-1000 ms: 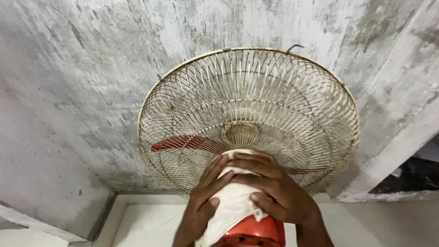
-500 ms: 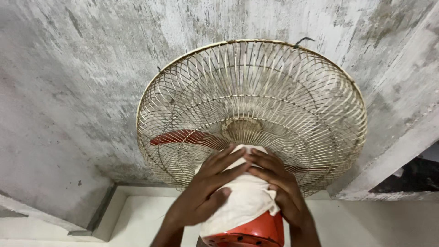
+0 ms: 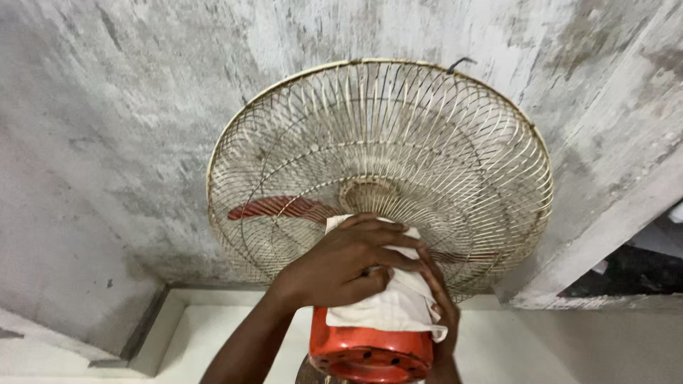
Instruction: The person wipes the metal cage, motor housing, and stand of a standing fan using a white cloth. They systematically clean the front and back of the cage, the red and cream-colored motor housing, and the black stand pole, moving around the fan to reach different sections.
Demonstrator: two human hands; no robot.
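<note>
Head view: a white cloth (image 3: 395,299) is pressed by the left hand (image 3: 345,259), fingers spread, onto the red motor housing (image 3: 370,348) behind the fan grille (image 3: 377,128); right hand (image 3: 445,306) fingers grip its far side.

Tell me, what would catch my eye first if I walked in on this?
A big round wire fan guard, cream and grimy, fills the middle against a stained grey wall, one red blade behind it. Below, the left hand and right hand press a white cloth over the red motor housing.
</note>
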